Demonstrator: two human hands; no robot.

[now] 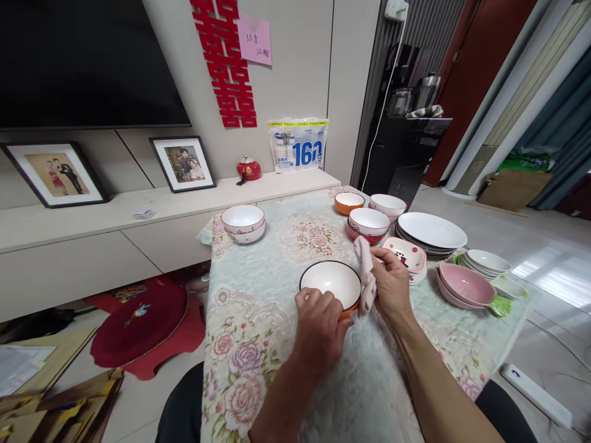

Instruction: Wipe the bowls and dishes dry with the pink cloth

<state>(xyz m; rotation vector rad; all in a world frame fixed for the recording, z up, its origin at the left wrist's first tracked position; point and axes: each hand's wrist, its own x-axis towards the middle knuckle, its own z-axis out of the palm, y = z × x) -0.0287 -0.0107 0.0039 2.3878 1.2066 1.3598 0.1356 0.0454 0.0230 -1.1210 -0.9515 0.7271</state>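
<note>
My left hand (321, 323) is closed on the near rim of a bowl (330, 277), white inside and orange outside with a dark rim. The bowl is just above or on the flowered tablecloth; I cannot tell which. A pale pink cloth (366, 277) hangs from my right hand (391, 280), whose fingers pinch it against the bowl's right side. Beyond my right hand lie a pink cat-print dish (404, 253) and a stack of red-and-white bowls (369, 221). An orange bowl (349, 202) stands farther back.
Stacked bowls (243, 223) stand at the table's far left. On the right are large white plates (433, 230), small bowls (489, 261) and pink leaf-shaped dishes (465, 285). A low cabinet (184, 200) runs behind the table, and a red stool (143, 320) stands left of it.
</note>
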